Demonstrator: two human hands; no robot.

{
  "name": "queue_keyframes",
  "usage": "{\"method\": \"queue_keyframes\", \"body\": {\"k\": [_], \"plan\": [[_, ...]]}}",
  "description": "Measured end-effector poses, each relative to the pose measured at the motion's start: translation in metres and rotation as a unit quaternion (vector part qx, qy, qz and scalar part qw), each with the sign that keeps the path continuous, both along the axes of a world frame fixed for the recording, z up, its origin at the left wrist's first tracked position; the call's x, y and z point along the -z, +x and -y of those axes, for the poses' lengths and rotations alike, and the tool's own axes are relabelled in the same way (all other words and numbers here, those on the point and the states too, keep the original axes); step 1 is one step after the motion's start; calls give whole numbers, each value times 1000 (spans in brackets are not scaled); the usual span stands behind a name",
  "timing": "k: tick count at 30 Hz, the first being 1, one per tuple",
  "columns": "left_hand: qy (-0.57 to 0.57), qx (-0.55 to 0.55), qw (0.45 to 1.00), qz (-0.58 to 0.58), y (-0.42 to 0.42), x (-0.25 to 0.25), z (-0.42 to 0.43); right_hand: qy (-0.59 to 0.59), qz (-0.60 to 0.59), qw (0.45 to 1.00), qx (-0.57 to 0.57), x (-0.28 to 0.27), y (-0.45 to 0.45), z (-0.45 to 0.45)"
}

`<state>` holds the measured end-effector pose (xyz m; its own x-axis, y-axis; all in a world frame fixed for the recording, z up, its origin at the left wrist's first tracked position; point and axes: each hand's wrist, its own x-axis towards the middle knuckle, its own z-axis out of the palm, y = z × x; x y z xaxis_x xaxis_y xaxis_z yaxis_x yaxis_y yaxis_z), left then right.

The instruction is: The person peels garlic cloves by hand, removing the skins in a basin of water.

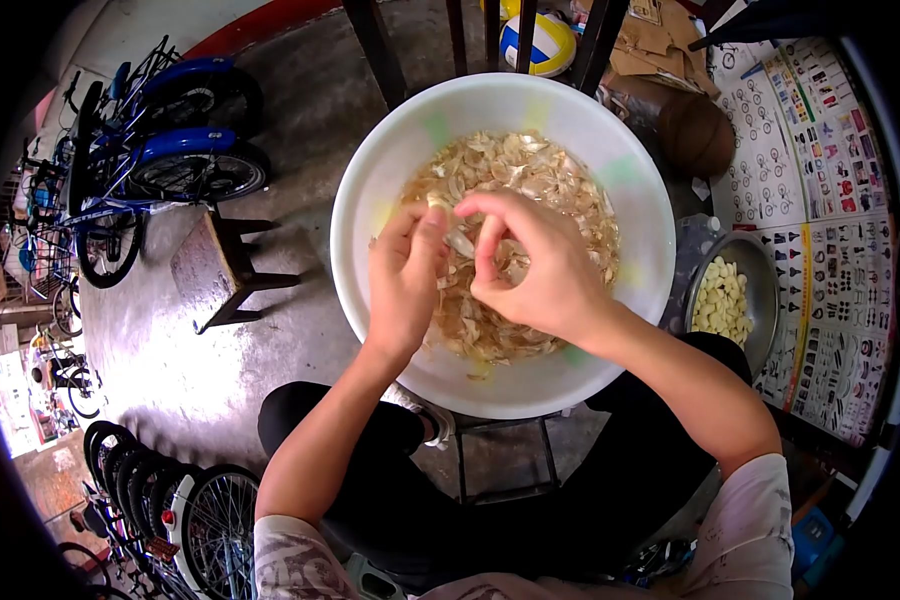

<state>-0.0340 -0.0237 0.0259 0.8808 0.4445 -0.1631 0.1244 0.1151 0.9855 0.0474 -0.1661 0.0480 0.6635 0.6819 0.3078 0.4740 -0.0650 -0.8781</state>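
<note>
Both my hands are over a large white basin (pixel 365 290) that holds water and many floating garlic skins (pixel 515 335). Between the thumb and fingertips of my left hand (pixel 408 265) is a pale garlic clove (pixel 438 203). Just to its right, my right hand (pixel 540 255) has its thumb and index finger curled towards each other. A pale bit of skin lies below the fingertips, and I cannot make out whether the right fingers hold it. Peeled cloves (pixel 722 300) fill part of a metal bowl (pixel 762 330) right of the basin.
A small wooden stool (pixel 205 265) stands left of the basin, with bicycles (pixel 185 165) behind it. More wheels (pixel 225 530) are at lower left. Beyond the basin are dark bars (pixel 375 50), a ball (pixel 545 45) and a brown basketball (pixel 695 135). A printed sheet (pixel 805 220) is at right.
</note>
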Motion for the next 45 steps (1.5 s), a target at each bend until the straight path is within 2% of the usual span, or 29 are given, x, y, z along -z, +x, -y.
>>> {"method": "queue_keyframes", "body": {"k": [2, 4, 6, 7, 10, 12, 14, 16, 19, 25, 30, 35, 45], "plan": [[-30, 13, 999, -23, -1, 3, -7, -34, 29, 998, -37, -3, -4, 1], [-33, 19, 999, -14, -1, 2, -7, -20, 34, 998, -43, 4, 0, 0], [-20, 15, 1000, 14, 1, -1, -4, 70, -30, 997, 11, 8, 6, -2], [-20, 14, 1000, 14, 1, -3, -4, 45, -60, 996, 42, 3, 10, 0], [41, 58, 997, 18, -1, -5, -2, 72, -91, 992, 51, 1, 17, 1], [188, 112, 975, 47, -2, -1, -1, 74, -95, 992, 44, 1, 14, 2], [206, 130, 970, 23, -3, -3, 0, 58, -156, 985, 49, -3, 11, 3], [297, 130, 942, 84, -2, -2, 1, 61, -174, 982, 50, -3, 11, 5], [352, 122, 919, 132, 0, -2, 2, 57, -202, 976, 49, -5, 11, 7], [419, 124, 893, 112, 0, 1, 3, 47, -189, 979, 56, 0, 10, 9], [411, 117, 896, 120, 0, -5, 7, 55, -183, 980, 49, 3, 13, 11], [408, 109, 894, 145, 3, -6, 4, 87, -275, 957, 24, -9, 15, 12], [424, 111, 888, 139, 3, -4, 2, 61, -270, 961, 30, -10, 14, 11]]}}
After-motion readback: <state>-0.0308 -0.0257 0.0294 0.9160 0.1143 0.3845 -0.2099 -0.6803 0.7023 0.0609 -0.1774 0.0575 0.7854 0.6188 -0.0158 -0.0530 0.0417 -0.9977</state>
